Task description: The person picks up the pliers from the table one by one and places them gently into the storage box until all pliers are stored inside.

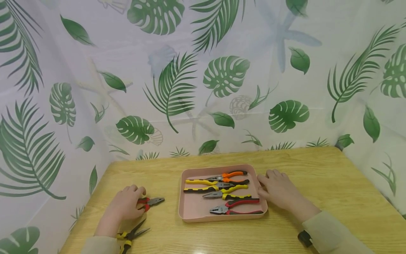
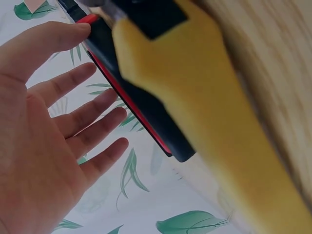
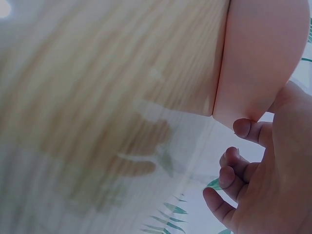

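Red-and-black pliers (image 1: 155, 201) lie on the table at the left, jaws toward the tray. My left hand (image 1: 126, 203) is over their handles; the left wrist view shows the thumb at a handle (image 2: 105, 46) and the other fingers loosely extended and spread. Nearer me, yellow-and-black long-nose pliers (image 1: 129, 235) lie with parted jaws, partly behind my left wrist. My right hand (image 1: 279, 190) holds the right edge of a pink tray (image 1: 190, 214), fingers bent at its rim. In the right wrist view, the index fingertip is by the tray's corner and the thumb tip is hidden.
Inside the tray are orange-and-black pliers (image 1: 231, 175), two yellow-and-black pairs (image 1: 201, 189) and red-and-black pliers (image 1: 233, 204). The wooden table (image 1: 317, 176) meets a leaf-printed cloth (image 1: 190, 88) at its back and sides.
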Action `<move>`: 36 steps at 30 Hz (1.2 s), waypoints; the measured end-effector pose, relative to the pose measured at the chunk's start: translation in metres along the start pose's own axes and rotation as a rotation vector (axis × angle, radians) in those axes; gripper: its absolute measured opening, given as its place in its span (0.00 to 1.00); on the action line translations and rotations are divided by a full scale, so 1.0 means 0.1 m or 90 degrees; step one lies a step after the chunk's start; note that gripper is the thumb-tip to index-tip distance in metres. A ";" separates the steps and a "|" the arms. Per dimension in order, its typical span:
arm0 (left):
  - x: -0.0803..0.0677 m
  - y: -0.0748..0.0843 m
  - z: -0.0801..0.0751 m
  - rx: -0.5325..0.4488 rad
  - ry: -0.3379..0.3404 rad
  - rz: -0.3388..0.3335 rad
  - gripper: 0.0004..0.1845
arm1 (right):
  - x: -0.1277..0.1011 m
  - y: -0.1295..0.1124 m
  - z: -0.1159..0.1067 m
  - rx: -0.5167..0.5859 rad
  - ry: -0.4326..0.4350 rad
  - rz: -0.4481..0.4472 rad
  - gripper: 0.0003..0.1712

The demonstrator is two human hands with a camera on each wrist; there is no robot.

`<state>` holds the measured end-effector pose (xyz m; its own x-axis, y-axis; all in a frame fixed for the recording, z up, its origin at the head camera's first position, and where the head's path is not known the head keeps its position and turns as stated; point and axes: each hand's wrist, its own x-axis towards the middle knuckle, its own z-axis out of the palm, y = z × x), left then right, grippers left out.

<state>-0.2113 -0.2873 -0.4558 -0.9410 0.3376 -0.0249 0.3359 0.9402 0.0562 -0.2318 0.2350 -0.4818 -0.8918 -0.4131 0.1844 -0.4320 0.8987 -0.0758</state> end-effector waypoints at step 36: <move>0.07 -0.02 0.06 -0.052 -0.082 -0.050 0.28 | -0.01 0.01 0.00 0.007 0.014 -0.005 0.12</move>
<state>-0.2180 -0.2870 -0.4618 -0.9492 0.2707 -0.1605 0.2515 0.9591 0.1297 -0.2313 0.2361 -0.4823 -0.8850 -0.4172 0.2066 -0.4409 0.8936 -0.0843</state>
